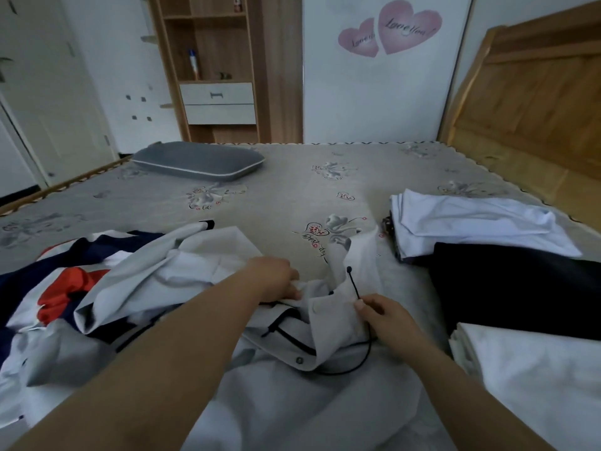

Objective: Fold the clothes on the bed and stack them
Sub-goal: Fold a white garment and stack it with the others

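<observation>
A white garment (286, 385) with black piping, buttons and a black drawstring (353, 283) lies crumpled on the bed in front of me. My left hand (276, 278) grips a fold of its white fabric near the collar. My right hand (380, 315) pinches the black drawstring and the cloth beside it. To the left lies an unfolded heap of white, navy and red clothes (81, 281). On the right sit a folded white stack (471, 222), a folded dark garment (520, 291) and another folded white piece (536, 379).
The bed (292, 183) has a grey printed sheet. A grey pillow (198, 161) lies at its far left. A wooden headboard (527, 102) stands at the right, a wooden shelf unit (218, 66) against the far wall.
</observation>
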